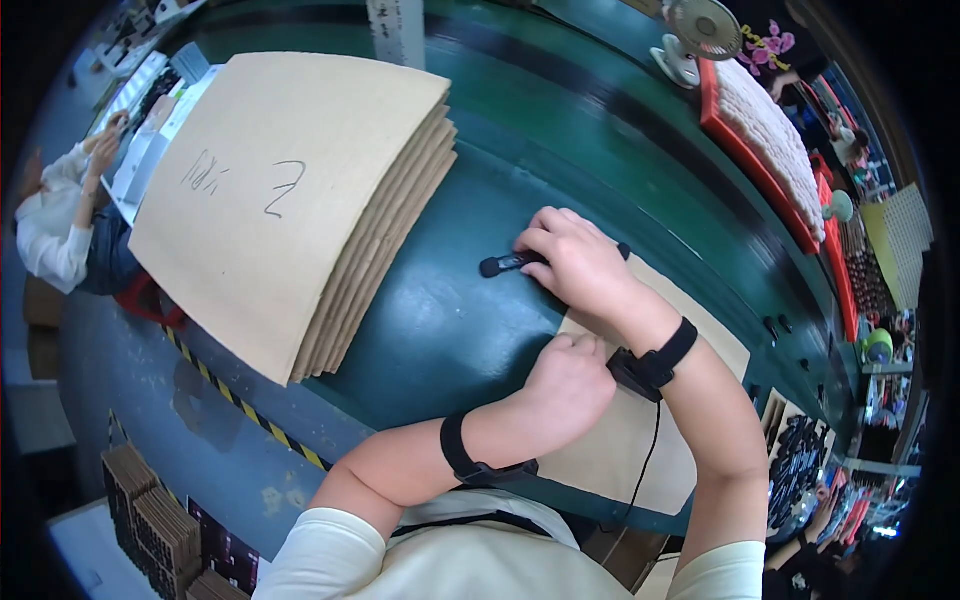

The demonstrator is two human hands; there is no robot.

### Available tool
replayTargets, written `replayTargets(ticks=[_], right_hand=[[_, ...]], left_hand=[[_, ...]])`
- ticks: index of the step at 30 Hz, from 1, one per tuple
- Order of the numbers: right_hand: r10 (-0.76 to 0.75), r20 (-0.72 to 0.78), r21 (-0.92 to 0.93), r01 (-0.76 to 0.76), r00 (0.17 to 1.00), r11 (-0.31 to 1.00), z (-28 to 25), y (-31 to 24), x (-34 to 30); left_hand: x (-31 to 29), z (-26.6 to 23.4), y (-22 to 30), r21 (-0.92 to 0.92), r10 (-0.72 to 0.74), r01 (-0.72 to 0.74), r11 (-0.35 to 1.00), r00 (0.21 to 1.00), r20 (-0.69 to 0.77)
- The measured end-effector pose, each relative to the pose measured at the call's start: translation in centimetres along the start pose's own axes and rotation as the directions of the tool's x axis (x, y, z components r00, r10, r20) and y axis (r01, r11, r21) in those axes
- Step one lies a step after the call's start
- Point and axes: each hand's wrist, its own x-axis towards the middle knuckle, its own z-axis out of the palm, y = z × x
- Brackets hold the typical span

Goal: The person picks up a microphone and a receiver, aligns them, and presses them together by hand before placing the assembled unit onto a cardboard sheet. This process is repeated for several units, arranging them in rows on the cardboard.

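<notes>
Head view showed me both hands over a single cardboard sheet (620, 440) lying flat on the green counter (440, 320). My right hand (580, 265) was curled around a black marker (505, 264), its tip sticking out past the fingers to the left, just off the sheet's far corner and above the counter. My left hand (565, 385) sat nearer to me than the right, closed into a loose fist and pressing on the sheet's edge; it held nothing that I could see. Both wrists wore black straps. Well to the left of both hands a stack of cardboard sheets (300, 200) rested on the counter, its top sheet marked with pen strokes. Far beyond the right hand stood a small fan (695, 35) and a red tray (760, 130).
</notes>
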Motion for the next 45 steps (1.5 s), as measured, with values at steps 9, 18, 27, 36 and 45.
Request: replayTargets(ticks=[9,18,27,36,45], right_hand=[[0.232,-0.179,0.383,-0.150,0.956,0.912,-2.8,-2.7,-6.0],[0.632,-0.391,0.775,-0.131,0.669,0.618,-2.1,-3.3,-18.2],[0.506,-0.540,0.659,-0.036,0.673,0.751,0.1,-2.5,-21.1],[0.382,-0.541,0.559,-0.019,0.749,0.829,0.2,-2.0,-21.5],[0.517,-0.483,0.716,-0.021,0.706,0.698,0.9,-2.5,-21.3]], left_hand=[[-0.3,-0.3,-0.3,-0.034,-0.016,0.017,0.999,1.000,0.015],[1.5,-2.3,-0.3,-0.222,-0.052,0.054,0.973,0.999,0.014],[2.2,-1.8,0.2,-0.794,-0.101,-0.111,0.597,0.972,-0.212],[2.5,-1.1,-0.6,-0.663,0.118,-0.275,0.696,0.955,-0.272],[2.6,-1.4,-0.3,-0.673,0.103,-0.288,0.681,0.948,-0.301]])
